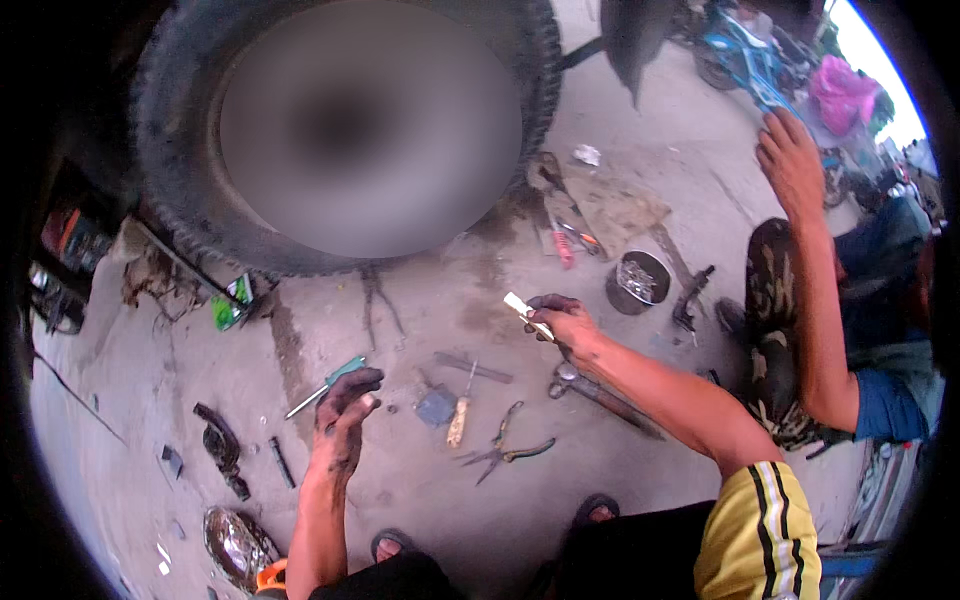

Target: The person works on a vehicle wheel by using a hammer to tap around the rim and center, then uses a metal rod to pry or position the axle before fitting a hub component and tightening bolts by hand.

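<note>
Yellow sleeve with black and white stripes point(758, 530): nearest the camera, lower right, on the person's right arm.
Slim pale cream piece point(516, 302): in the right hand, above the floor, near mid-view.
Right hand point(563, 325): thumb and blackened fingers pinched narrow around that piece.
Left hand point(345, 405): grimy fingers loosely bent, thumb a little apart; over a teal-handled screwdriver point(343, 371), contact unclear.
Grey concrete floor point(420, 500): between the forearms, a dark blue-grey block point(436, 406), a thin tool with a cream handle point(457, 424) and green-gripped pliers point(527, 452), handles spread.
Round grey bucket point(621, 293): beyond the right hand, small metal pieces inside.
Co-worker in camouflage trousers point(772, 280): at right, one bare hand point(792, 160) raised.
Large black tyre point(180, 170): upright, upper left, its middle blurred.
</note>
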A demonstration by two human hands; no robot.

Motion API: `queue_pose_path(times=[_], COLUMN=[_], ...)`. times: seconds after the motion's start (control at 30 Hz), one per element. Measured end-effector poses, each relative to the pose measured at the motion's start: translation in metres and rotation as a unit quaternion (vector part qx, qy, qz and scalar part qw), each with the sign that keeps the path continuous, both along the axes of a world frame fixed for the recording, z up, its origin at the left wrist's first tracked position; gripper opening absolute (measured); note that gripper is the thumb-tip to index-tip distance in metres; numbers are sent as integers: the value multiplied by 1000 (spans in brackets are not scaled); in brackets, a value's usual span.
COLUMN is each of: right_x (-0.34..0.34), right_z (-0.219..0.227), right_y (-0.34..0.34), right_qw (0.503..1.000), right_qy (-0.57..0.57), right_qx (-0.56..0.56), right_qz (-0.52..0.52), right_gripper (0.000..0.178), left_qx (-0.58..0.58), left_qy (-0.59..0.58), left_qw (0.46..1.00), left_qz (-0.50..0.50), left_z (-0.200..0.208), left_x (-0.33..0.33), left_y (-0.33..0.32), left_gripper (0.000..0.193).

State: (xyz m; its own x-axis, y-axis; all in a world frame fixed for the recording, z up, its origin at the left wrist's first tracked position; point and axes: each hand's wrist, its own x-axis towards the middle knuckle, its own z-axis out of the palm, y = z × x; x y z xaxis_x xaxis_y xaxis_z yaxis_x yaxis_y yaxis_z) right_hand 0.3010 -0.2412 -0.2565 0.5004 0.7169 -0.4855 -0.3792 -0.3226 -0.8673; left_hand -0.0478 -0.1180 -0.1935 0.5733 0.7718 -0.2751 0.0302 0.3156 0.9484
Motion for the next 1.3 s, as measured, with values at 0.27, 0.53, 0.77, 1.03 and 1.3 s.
queue_pose_path(times=[0.27, 0.53, 0.77, 1.03, 1.3], right_x=[134, 2, 15, -19, -46], right_z=[-104, -10, -112, 24, 131], right_y=[-50, -135, -180, -128, 9], right_qw=[804, 630, 671, 889, 607], right_qy=[-532, -534, -493, -408, -691], right_qx=[-257, -280, -315, -25, 371], right_qz=[64, 490, 456, 206, 129], right_gripper=[47, 66, 47, 49, 48], left_qx=[3, 283, 583, 722, 758], left_qy=[-4, 207, 226, 327, 317], left_qw=[1000, 924, 750, 573, 542], left_qz=[7, 151, 215, 209, 176], left_z=[8, 57, 147, 227, 235], left_x=[2, -29, 6, 51, 64], left_y=[0, 54, 141, 152, 131], left_gripper=[44, 71, 87, 97, 94])
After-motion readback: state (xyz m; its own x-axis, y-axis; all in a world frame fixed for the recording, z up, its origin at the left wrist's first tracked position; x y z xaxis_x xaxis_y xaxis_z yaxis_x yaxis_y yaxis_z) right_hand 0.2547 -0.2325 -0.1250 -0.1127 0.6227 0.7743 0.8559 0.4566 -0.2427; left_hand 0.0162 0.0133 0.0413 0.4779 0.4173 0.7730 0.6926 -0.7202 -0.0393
